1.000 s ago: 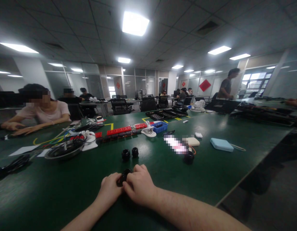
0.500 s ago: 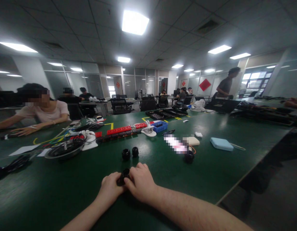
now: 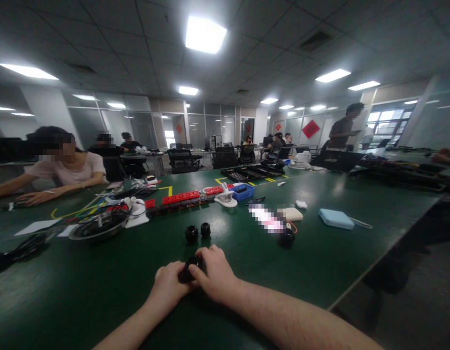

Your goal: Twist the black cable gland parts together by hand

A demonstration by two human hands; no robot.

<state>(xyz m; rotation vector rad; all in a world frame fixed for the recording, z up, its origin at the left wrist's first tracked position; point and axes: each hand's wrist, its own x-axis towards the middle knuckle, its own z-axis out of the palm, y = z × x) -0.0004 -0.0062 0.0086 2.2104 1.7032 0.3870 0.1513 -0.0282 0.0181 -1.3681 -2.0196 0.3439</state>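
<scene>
Low over the near part of the green table (image 3: 137, 287), both of my hands hold a black ring-shaped fitting (image 3: 190, 268) with an open top. My left hand (image 3: 170, 279) is closed around its left side. From the right, my right hand (image 3: 216, 272) grips it, the thumb at the near rim and the fingers curled over the far side. Much of the fitting is covered by my fingers. Just beyond my hands, two similar black ribbed fittings stand side by side, a larger one (image 3: 191, 234) and a smaller one (image 3: 205, 230).
To the right are another black fitting (image 3: 286, 237), a beige case (image 3: 292, 214) and a light-blue box (image 3: 336, 218). A blue tray (image 3: 243, 191) and red blocks (image 3: 181, 197) lie farther back. At left sit a metal bowl (image 3: 97, 232) with dark cables and a seated co-worker (image 3: 70, 167).
My right hand has shifted slightly, and more of the black fitting's open top shows. The fitting has moved a little to the right. Both hands stay on it.
</scene>
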